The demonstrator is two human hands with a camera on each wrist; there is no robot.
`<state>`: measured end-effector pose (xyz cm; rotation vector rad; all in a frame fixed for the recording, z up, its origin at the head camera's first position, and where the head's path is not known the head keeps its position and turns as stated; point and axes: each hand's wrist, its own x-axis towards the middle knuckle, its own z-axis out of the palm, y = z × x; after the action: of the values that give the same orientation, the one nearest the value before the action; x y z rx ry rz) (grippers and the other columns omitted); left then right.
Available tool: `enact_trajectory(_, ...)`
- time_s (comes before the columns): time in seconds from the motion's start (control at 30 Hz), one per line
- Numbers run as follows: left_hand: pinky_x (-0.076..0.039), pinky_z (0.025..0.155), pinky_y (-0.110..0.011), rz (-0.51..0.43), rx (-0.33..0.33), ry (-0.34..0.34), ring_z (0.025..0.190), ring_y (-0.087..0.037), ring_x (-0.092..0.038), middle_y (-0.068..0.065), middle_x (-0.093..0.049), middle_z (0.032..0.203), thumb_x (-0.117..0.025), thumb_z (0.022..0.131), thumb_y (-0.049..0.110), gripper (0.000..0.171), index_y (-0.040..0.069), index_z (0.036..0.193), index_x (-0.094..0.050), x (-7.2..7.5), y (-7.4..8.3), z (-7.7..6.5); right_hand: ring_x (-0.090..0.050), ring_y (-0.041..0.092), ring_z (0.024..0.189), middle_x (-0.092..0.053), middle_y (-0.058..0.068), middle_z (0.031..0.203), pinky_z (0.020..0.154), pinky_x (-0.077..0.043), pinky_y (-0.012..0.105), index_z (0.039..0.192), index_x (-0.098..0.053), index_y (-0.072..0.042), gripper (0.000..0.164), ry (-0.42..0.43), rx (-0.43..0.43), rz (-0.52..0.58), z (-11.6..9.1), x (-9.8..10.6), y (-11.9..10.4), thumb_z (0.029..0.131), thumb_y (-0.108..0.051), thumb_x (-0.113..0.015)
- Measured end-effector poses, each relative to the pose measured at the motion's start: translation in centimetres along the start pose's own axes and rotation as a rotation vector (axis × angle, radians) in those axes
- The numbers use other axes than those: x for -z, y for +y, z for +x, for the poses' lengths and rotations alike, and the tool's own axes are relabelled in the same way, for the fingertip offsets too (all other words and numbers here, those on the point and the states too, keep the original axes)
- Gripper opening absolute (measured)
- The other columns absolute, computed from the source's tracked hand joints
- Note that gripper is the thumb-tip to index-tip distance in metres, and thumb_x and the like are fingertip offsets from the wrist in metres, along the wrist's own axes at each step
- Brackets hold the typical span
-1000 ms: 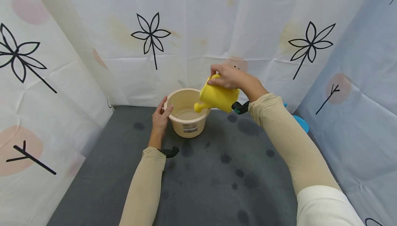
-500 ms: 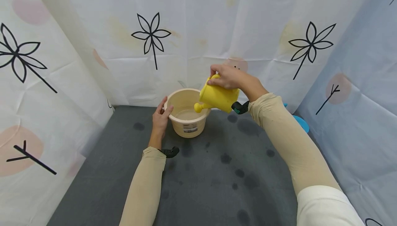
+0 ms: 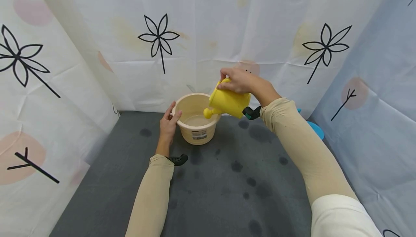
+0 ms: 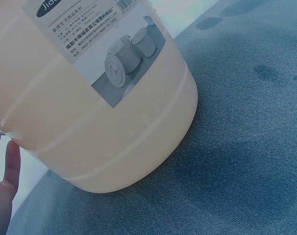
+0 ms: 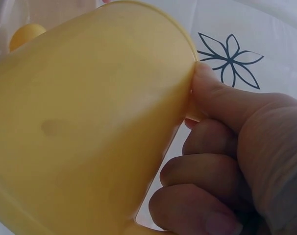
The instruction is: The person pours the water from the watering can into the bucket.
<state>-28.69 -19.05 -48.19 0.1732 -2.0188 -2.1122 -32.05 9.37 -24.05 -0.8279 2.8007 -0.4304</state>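
Observation:
A cream plastic bucket with a printed label stands upright on the dark grey surface. My left hand grips its left rim, thumb over the edge toward the inside and fingers along the outside. In my right hand is a yellow watering can, held by its handle. The can is tipped to the left, and its round spout head hangs over the bucket's right rim. The right wrist view shows my fingers curled round the handle, with the thumb at the can's rim.
Dark wet spots mark the grey cloth surface. A blue object sits at the far right, partly hidden behind the right sleeve. White curtains printed with black flowers hang behind and on both sides.

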Motion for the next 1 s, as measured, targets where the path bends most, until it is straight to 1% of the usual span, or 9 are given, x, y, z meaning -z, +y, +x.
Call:
enact_trajectory(0.13, -0.049, 0.074, -0.014, 0.001, -0.022, 0.009, 0.094, -0.005, -0.062, -0.011, -0.061, 0.139, -0.072, 0.095, 0.043, 0.058, 0.043, 0.149, -0.051, -0.1, -0.1, 0.0, -0.054, 0.026, 0.089, -0.061, 0.013, 0.106, 0.078, -0.046, 0.034, 0.111, -0.052, -0.009, 0.028, -0.001, -0.002, -0.007, 0.1, 0.0, -0.1, 0.104, -0.035, -0.058)
enact_trajectory(0.23, -0.050, 0.075, -0.013, -0.012, -0.020, 0.005, 0.096, -0.003, -0.062, -0.011, -0.060, 0.144, -0.072, 0.095, 0.042, 0.058, 0.042, 0.149, -0.051, 0.0, -0.1, 0.0, -0.054, 0.026, 0.089, -0.061, 0.013, 0.106, 0.078, -0.046, 0.034, 0.111, -0.052, -0.009, 0.028, -0.005, -0.001, -0.007, 0.1, 0.0, -0.1, 0.104, -0.036, -0.058)
enact_trajectory(0.37, -0.051, 0.077, -0.013, -0.032, -0.006, -0.020, 0.099, -0.004, -0.062, -0.015, -0.058, 0.146, -0.071, 0.096, 0.038, 0.059, 0.040, 0.151, -0.049, 0.1, 0.3, -0.1, -0.054, 0.026, 0.088, -0.060, 0.013, 0.104, 0.077, -0.046, 0.034, 0.110, -0.052, -0.010, 0.028, -0.011, -0.008, -0.009, 0.2, 0.1, -0.1, 0.105, -0.036, -0.058)
enact_trajectory(0.47, -0.052, 0.077, -0.013, -0.023, 0.005, -0.035, 0.101, -0.007, -0.062, -0.018, -0.058, 0.144, -0.071, 0.097, 0.033, 0.060, 0.035, 0.153, -0.048, 0.1, 1.3, -0.7, -0.054, 0.025, 0.088, -0.059, 0.012, 0.103, 0.077, -0.045, 0.034, 0.109, -0.052, -0.009, 0.028, -0.014, -0.007, -0.012, 0.2, 0.2, -0.1, 0.105, -0.036, -0.058)
enact_trajectory(0.6, -0.052, 0.077, -0.014, -0.006, 0.010, -0.039, 0.106, -0.016, -0.062, -0.019, -0.058, 0.143, -0.070, 0.098, 0.029, 0.061, 0.028, 0.154, -0.047, 0.0, 2.7, -1.6, -0.054, 0.026, 0.090, -0.060, 0.013, 0.106, 0.079, -0.044, 0.034, 0.110, -0.053, -0.009, 0.028, -0.015, 0.007, -0.012, 0.2, 0.2, -0.2, 0.104, -0.035, -0.059)
enact_trajectory(0.7, -0.051, 0.076, -0.014, 0.003, 0.008, -0.038, 0.103, -0.014, -0.063, -0.019, -0.060, 0.140, -0.069, 0.098, 0.027, 0.061, 0.027, 0.155, -0.047, 0.0, 3.1, -1.8, -0.054, 0.026, 0.091, -0.061, 0.013, 0.107, 0.080, -0.044, 0.035, 0.111, -0.053, -0.009, 0.028, -0.016, 0.011, -0.013, 0.2, 0.2, -0.4, 0.104, -0.035, -0.060)
enact_trajectory(0.77, -0.051, 0.076, -0.015, 0.007, 0.008, -0.038, 0.097, -0.007, -0.063, -0.018, -0.061, 0.137, -0.069, 0.099, 0.027, 0.061, 0.028, 0.155, -0.047, 0.0, 3.2, -1.9, -0.054, 0.026, 0.091, -0.060, 0.013, 0.106, 0.080, -0.045, 0.035, 0.111, -0.053, -0.009, 0.028, -0.018, 0.010, -0.015, 0.2, 0.3, -0.4, 0.104, -0.035, -0.060)
enact_trajectory(0.83, -0.052, 0.076, -0.015, 0.004, 0.008, -0.040, 0.092, -0.003, -0.062, -0.015, -0.063, 0.131, -0.069, 0.098, 0.028, 0.060, 0.029, 0.154, -0.047, 0.0, 3.2, -1.9, -0.054, 0.026, 0.090, -0.061, 0.013, 0.106, 0.079, -0.045, 0.034, 0.111, -0.053, -0.009, 0.028, -0.019, 0.007, -0.016, 0.3, 0.3, -0.5, 0.104, -0.035, -0.059)
enact_trajectory(1.0, -0.052, 0.076, -0.016, -0.015, 0.007, -0.046, 0.092, -0.004, -0.062, -0.011, -0.063, 0.126, -0.071, 0.098, 0.028, 0.060, 0.029, 0.153, -0.049, 0.2, 3.1, -1.7, -0.054, 0.026, 0.088, -0.061, 0.013, 0.106, 0.077, -0.046, 0.034, 0.111, -0.053, -0.009, 0.028, -0.020, 0.003, -0.022, 0.4, 0.2, -0.5, 0.104, -0.036, -0.059)
